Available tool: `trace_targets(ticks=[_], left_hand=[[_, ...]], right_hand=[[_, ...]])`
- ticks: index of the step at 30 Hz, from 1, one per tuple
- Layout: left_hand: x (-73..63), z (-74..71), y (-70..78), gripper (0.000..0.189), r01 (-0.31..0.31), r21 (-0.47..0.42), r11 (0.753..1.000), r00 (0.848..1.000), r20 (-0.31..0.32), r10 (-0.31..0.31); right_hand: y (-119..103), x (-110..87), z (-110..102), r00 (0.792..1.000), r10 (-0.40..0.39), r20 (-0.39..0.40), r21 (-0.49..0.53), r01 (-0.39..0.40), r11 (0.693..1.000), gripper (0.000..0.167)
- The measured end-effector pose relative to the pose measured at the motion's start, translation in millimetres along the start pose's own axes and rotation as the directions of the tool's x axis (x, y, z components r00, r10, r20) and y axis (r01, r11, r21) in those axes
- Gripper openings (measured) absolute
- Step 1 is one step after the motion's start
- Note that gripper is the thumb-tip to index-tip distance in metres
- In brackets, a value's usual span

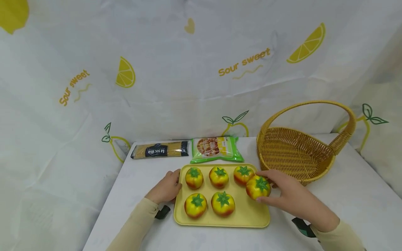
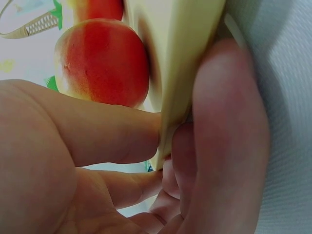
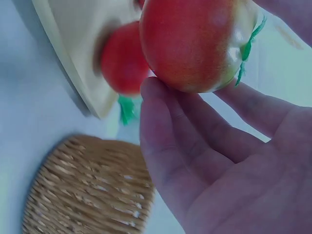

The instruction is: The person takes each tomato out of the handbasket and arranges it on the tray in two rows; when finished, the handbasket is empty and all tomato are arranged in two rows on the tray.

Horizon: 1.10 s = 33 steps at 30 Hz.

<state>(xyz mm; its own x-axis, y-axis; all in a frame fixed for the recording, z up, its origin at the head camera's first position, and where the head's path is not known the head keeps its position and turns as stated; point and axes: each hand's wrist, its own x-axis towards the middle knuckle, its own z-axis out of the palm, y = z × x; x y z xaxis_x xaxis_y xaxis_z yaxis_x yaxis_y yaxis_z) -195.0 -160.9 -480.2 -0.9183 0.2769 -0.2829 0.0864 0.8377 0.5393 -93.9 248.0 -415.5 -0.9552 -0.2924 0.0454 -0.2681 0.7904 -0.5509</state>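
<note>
A yellow tray [image 1: 221, 222] bears several yellow-and-red tomatoes with green star-shaped tops, among them a front-left tomato [image 1: 195, 205] and a back-right tomato [image 1: 242, 175]. My left hand [image 1: 166, 186] grips the tray's left edge; in the left wrist view the thumb [image 2: 117, 134] lies at the rim and fingers reach under it. Over the tray's right side, my right hand [image 1: 287, 195] holds another tomato [image 1: 259, 188] between thumb and fingers. The right wrist view shows this tomato [image 3: 195, 44] raised off the tray, its green top facing away from the tray.
A wicker basket [image 1: 292, 157] with a tall handle stands at the back right, close to the tray's corner. Behind the tray lie a pasta packet [image 1: 160, 150] and a green-edged food bag [image 1: 216, 150]. A white lemon-print cloth [image 1: 176, 87] hangs behind the table.
</note>
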Motion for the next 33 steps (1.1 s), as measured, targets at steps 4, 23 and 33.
trace_targets(ticks=[4,23,33], left_hand=[[0.6,0.6,0.5,0.059,0.008,-0.021,1.0,1.0,0.013,-0.007],[-1.5,3.2,2.5,0.059,-0.014,-0.003,1.0,1.0,-0.003,0.014],[0.5,3.2,3.2,0.06,-0.006,-0.033,0.999,1.0,0.019,0.007]], right_hand=[[-0.7,-2.4,13.1,0.997,0.01,0.072,0.033,-0.012,0.999,0.077],[2.1,-10.5,38.2,0.99,0.042,0.135,-0.017,-0.04,0.999,0.082],[7.7,-12.7,38.1,0.988,0.05,0.146,-0.004,-0.05,0.999,0.086]])
